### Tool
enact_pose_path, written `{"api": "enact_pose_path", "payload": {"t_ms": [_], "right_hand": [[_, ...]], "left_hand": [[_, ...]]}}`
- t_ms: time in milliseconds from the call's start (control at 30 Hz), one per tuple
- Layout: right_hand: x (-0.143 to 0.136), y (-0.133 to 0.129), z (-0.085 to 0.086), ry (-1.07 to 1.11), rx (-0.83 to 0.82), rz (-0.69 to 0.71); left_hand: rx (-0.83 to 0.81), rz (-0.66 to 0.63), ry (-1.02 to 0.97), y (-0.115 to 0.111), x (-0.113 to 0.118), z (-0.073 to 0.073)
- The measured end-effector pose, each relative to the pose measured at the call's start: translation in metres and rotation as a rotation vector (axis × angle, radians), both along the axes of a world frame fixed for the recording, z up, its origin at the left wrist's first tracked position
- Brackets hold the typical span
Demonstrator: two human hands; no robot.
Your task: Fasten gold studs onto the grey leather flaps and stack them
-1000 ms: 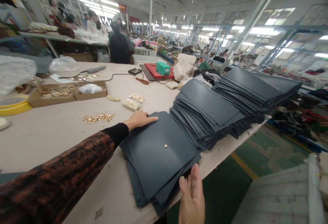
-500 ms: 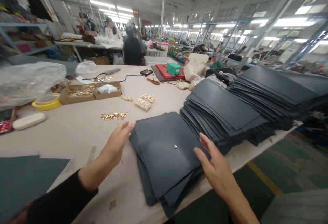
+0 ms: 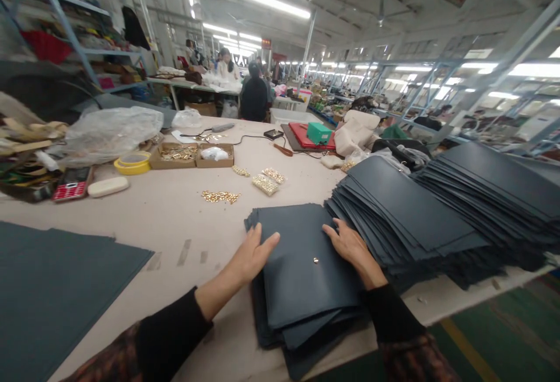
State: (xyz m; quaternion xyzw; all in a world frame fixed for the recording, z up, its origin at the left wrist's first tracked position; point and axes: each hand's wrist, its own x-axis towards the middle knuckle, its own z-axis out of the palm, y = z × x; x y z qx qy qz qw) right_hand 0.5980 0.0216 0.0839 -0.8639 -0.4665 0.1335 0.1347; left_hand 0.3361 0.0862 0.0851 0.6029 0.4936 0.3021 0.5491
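Note:
A stack of dark blue-grey sheets [image 3: 301, 288] lies in front of me, with a small gold metal piece [image 3: 315, 260] on its top sheet. My left hand [image 3: 256, 253] rests at the stack's left edge, thumb apart from the fingers. At the right edge, my right hand [image 3: 350, 245] touches the sheets with thumb and fingers spread. Neither hand is closed round anything. Beyond the stack are a loose pile of gold pieces [image 3: 221, 196] and clear bags of small gold parts [image 3: 265, 184].
More sheet stacks [image 3: 406, 207] stand to the right. Other dark sheets [image 3: 52, 288] lie at left. Farther back are cardboard trays [image 3: 174, 156], yellow tape [image 3: 132, 163], a red calculator-like device [image 3: 71, 184] and a green box [image 3: 318, 133]. People sit at a distant table.
Both hands have come down onto the sides of the stack, the left one from beside it. The camera view has turned left, so the table things appear farther right.

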Motion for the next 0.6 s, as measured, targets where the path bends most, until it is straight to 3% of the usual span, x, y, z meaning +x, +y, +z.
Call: {"api": "enact_pose_path", "payload": {"t_ms": [167, 367, 600], "right_hand": [[-0.001, -0.005, -0.005, -0.001, 0.030, -0.009], [0.006, -0.004, -0.004, -0.002, 0.049, -0.009], [-0.005, 0.004, -0.004, -0.001, 0.039, -0.008]], "left_hand": [[0.063, 0.026, -0.020, -0.006, 0.009, -0.005], [-0.199, 0.169, -0.186, -0.033, -0.018, -0.005], [-0.345, 0.250, -0.371, -0.052, 0.012, 0.002]]}}
